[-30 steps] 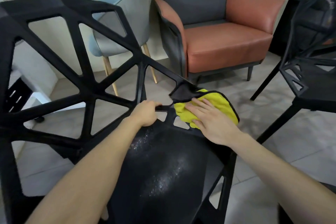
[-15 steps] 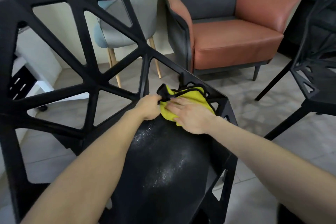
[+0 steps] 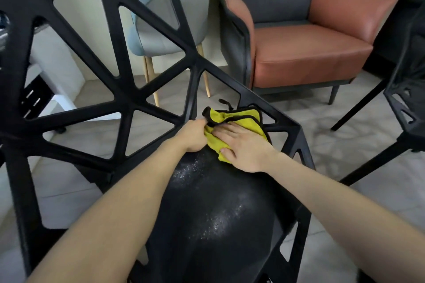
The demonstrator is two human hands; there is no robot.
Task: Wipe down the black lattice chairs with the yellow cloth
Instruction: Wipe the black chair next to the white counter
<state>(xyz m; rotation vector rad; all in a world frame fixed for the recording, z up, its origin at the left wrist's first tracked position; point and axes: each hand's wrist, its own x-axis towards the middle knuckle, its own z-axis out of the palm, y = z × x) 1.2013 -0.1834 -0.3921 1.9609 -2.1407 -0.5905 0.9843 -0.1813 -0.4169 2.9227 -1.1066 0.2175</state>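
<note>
The chair stands with its lattice back at the left and its white-speckled seat running toward the viewer. The cloth lies bunched at the seat's far edge, at the foot of the back, with its long axis running left to right. The left hand reaches in from the lower left, its grip closed round a bar of the chair, and touches the cloth's left end. The right hand lies palm-down on the cloth, grip open, fingers straight and pointing left. A grey tiled floor lies beneath. Behind stand a blue chair and an armchair, with a second chair of black lattice at the right.
</note>
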